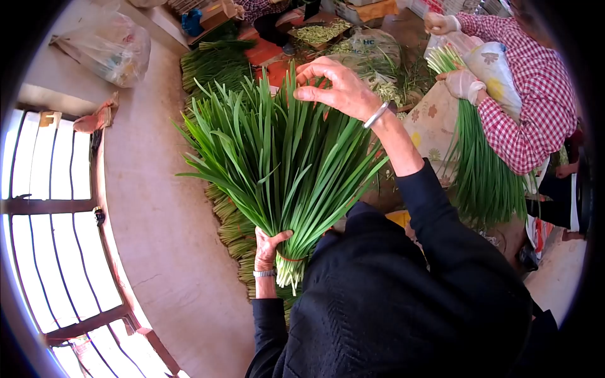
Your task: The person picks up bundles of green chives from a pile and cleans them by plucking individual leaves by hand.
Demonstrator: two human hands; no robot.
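Observation:
A large bundle of garlic chives point(283, 170) stands upright in front of me, its green leaves fanned out and its pale cut ends pointing down. Near the base my left hand point(267, 247) is wrapped round the stems, thumb across the front. A thin reddish band point(292, 258) circles the stems beside that hand. Above the leaf tips, on the right side, my right hand point(337, 88) is raised with curved fingers. A gap shows between its thumb and fingers, and I see nothing held there.
More chive bundles point(230, 220) lie in a row along the wall point(170, 189). A co-worker in a checked sleeve point(504, 135) holds another chive bunch point(476, 164) at right. A barred window point(60, 239) is at left; a plastic bag point(110, 47) hangs above it. Trimmings lie behind.

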